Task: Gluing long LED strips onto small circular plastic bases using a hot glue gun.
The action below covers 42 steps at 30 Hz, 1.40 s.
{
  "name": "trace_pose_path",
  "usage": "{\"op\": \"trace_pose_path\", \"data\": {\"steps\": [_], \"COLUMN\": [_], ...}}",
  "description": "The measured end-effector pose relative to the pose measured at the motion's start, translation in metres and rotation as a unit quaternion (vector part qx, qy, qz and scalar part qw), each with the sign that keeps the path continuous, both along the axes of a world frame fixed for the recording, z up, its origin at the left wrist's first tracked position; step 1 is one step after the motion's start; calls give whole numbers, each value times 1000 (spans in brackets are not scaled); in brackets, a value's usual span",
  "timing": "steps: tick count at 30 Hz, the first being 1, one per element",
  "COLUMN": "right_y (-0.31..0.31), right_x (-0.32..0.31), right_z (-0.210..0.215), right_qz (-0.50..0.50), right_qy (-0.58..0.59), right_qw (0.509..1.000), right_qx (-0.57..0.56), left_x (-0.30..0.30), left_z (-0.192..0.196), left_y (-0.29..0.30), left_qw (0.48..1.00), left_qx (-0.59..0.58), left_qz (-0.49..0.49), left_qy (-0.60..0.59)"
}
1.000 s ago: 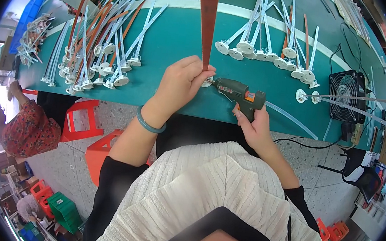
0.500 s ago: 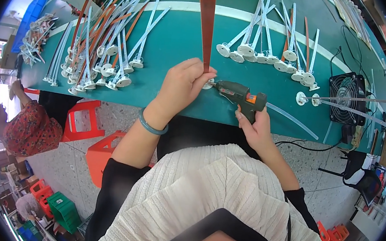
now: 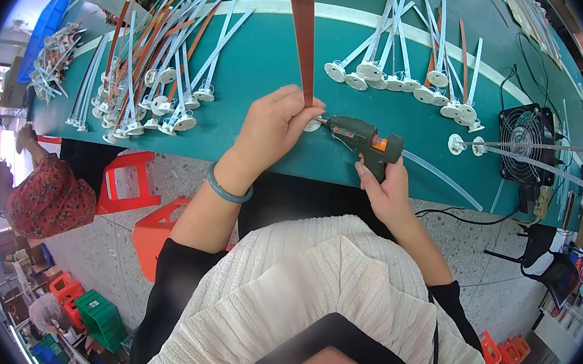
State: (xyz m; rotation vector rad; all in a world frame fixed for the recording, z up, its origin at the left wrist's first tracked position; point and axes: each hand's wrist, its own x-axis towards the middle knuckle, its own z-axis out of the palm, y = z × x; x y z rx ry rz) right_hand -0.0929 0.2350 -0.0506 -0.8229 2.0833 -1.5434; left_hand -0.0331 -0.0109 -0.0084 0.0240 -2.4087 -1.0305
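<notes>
My left hand (image 3: 277, 123) pinches the lower end of an upright brown strip (image 3: 300, 32). Under my fingers, a white round base (image 3: 313, 124) shows in part on the green table. My right hand (image 3: 388, 188) is wrapped round the grip of a dark green glue gun (image 3: 362, 138). Its nozzle points left and meets the strip's foot beside my left fingertips; the exact contact is hidden. A clear glue stick (image 3: 442, 180) trails from the gun's back end.
Strips on white round bases stand in a dense cluster (image 3: 151, 74) at left and a looser group (image 3: 386, 75) at back right. Two more lie by a black fan (image 3: 527, 141). A person (image 3: 48, 190) sits at far left near a red stool (image 3: 126, 181).
The top of the brown strip has tipped slightly to the left. Both hands and the glue gun stay almost where they were.
</notes>
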Motion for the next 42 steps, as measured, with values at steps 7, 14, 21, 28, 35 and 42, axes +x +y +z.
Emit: {"op": "trace_pose_path", "data": {"steps": [7,14,21,28,35,42], "right_y": [-2,6,7,4,0,-1], "right_x": [-4,-3,0,-1,-1,0], "right_z": [4,18,5,2,2,1], "right_qz": [6,-8,-17,-24,-48,-46], "right_qy": [-34,-129,-59,1,0,52], "right_qw": [999,990,997,1000,998,998], "right_qx": [5,-50,-56,-15,-34,12], "left_x": [2,-4,-11,-12,-13,-13], "left_z": [8,17,18,21,23,23], "left_y": [2,0,3,6,8,10], "left_qw": [1000,991,990,989,989,988], "left_qx": [0,5,22,16,7,13], "left_qz": [-17,-114,-109,-100,-96,-89], "left_qy": [-22,-71,-89,-105,-114,-122]}}
